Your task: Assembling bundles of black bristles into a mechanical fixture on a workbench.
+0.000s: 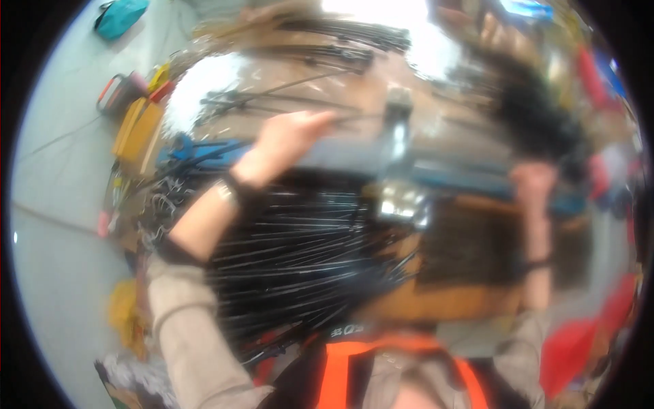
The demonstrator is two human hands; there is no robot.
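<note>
Head view, blurred: left hand [289, 140] curled around a thin black rod [354, 117] over the worktop [436, 300] middle, right hand [535, 184] near the right edge, grip impossible to tell. Best kept level, pulled slowly clear of the black rod heap [300, 266] at the near-left. No container discernible.

Bench [470, 303] ahead, carrying a heap of rods [300, 259] at its left part. Machine [398, 163] stood behind the heap, mid-bench. More rods [327, 41] lay further back. Left hand [289, 136] sat left of the machine; right hand [535, 180] well to its right. Toolbox [136, 126] lay on the floor, left of the bench.
</note>
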